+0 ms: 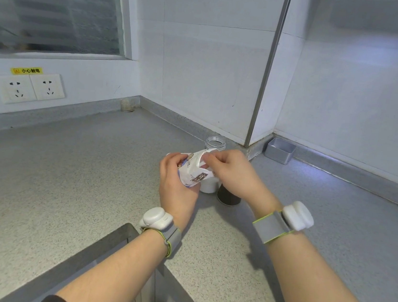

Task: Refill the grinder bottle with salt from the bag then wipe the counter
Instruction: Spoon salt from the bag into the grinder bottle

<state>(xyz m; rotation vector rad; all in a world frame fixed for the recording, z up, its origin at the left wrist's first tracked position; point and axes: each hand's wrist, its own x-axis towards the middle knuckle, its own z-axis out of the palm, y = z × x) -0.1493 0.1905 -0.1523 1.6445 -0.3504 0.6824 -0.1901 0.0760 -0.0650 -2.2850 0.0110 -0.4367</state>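
- The left hand point(176, 185) is holding the salt bag point(196, 173) around its lower part, with the fingers curling round it.
- The right hand point(230, 172) is pinching the bag's top edge, just beside the left hand's grip. The top of the bag is gaping open a little there.
- Both hands are keeping the bag over the grey counter point(63, 184). I cannot tell if its bottom is touching the counter.
- The grinder bottle point(215, 144) is standing right behind the bag. Its open glass mouth is showing just above the two hands, and its white bottom part is peeking out just below the right hand's pinch.
- A dark round cap point(228, 198) is sitting on the counter under the right hand, just beside the bottle.
- A small metal tin point(280, 150) is sitting well away to the right of the hands, by the wall.
- Two wall sockets point(29, 87) are showing well away to the left of the hands.
- Each wrist is wearing a white tracker point(157, 218) on a grey band.
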